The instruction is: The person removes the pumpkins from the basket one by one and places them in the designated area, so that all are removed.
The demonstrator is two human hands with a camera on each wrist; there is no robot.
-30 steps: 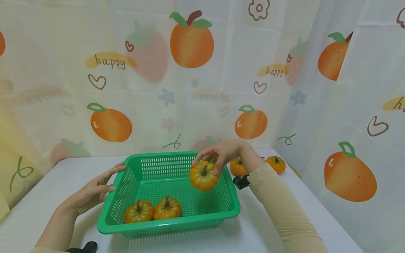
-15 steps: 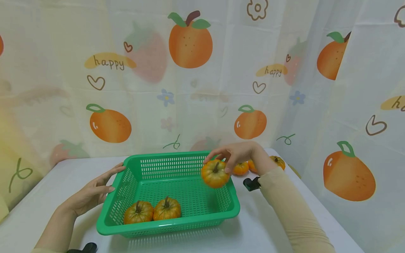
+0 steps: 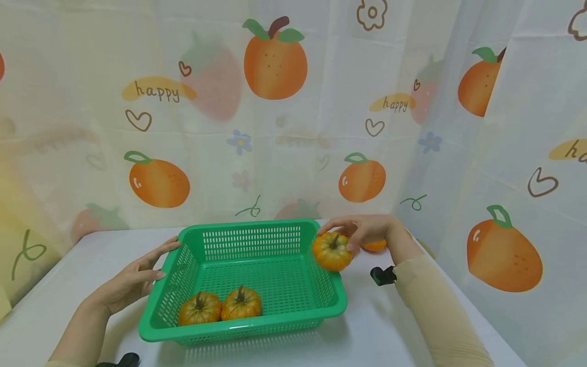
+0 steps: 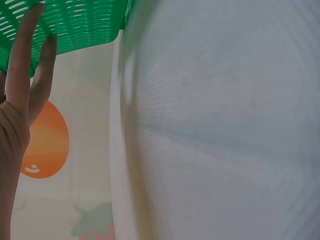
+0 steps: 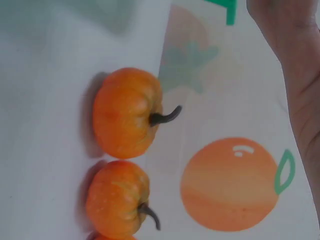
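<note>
A green plastic basket [image 3: 247, 326] stands before me, with one small orange pumpkin [image 3: 199, 309] and another pumpkin [image 3: 241, 303] side by side at its front left. My left hand [image 3: 126, 283] rests against the basket's left side, and the left wrist view shows straight fingers [image 4: 20, 65] touching the slotted wall. Over the right rim, my right hand [image 3: 369, 229] grips a yellow-orange pumpkin [image 3: 331, 252] from above, stem up. That held pumpkin lies outside the right wrist view, where only part of the hand and wrist appears.
Right of the basket, a pumpkin [image 5: 125, 115] and a smaller pumpkin [image 5: 117, 200] sit in a row on the white table [image 3: 367, 326], with a further one cut off below. My right arm mostly hides them in the head view. A fruit-print curtain [image 3: 284, 168] hangs behind.
My right hand has carried the gripped pumpkin rightward, from above the basket's inside to over its right rim. The left hand, the basket and the two pumpkins in it stay put.
</note>
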